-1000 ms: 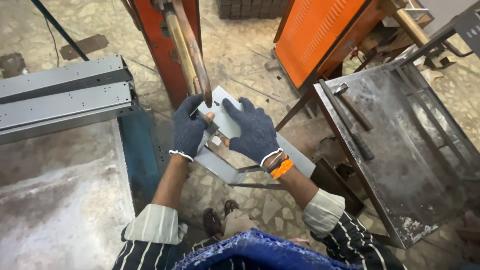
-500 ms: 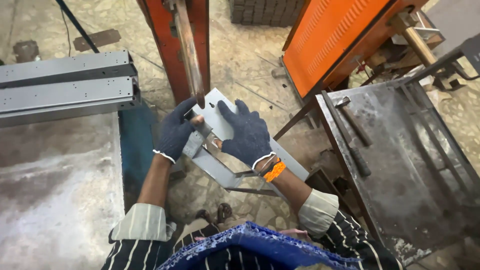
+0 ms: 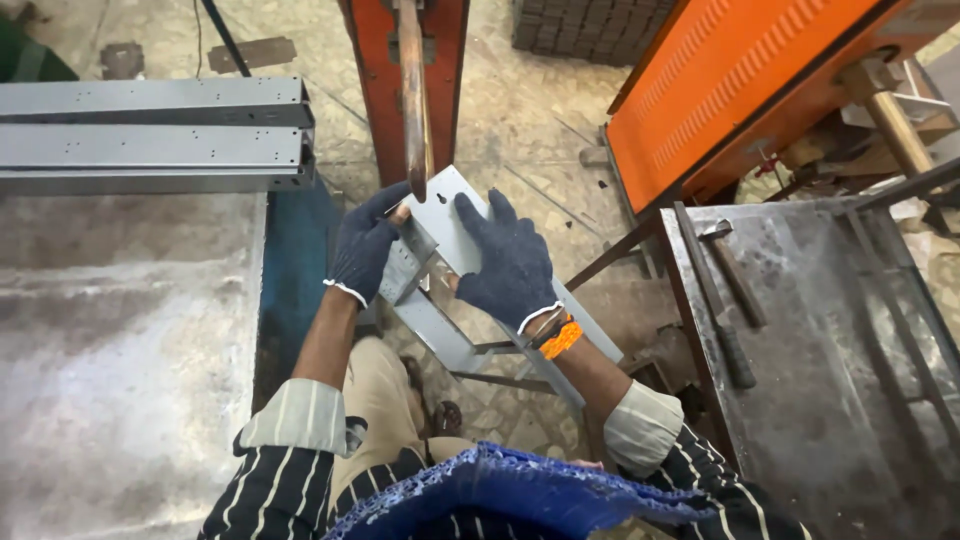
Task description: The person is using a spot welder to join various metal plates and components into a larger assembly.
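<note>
Gloved left hand (image 3: pixel 365 250) grips a small grey metal bracket (image 3: pixel 405 265), fingers closed around its edge, pressing it against a long grey sheet-metal channel (image 3: pixel 455 225). Right hand (image 3: pixel 510 265) lies on the channel, fingers spread flat, just below the copper electrode arm (image 3: pixel 412 90) of an orange-red machine (image 3: pixel 375 80).
</note>
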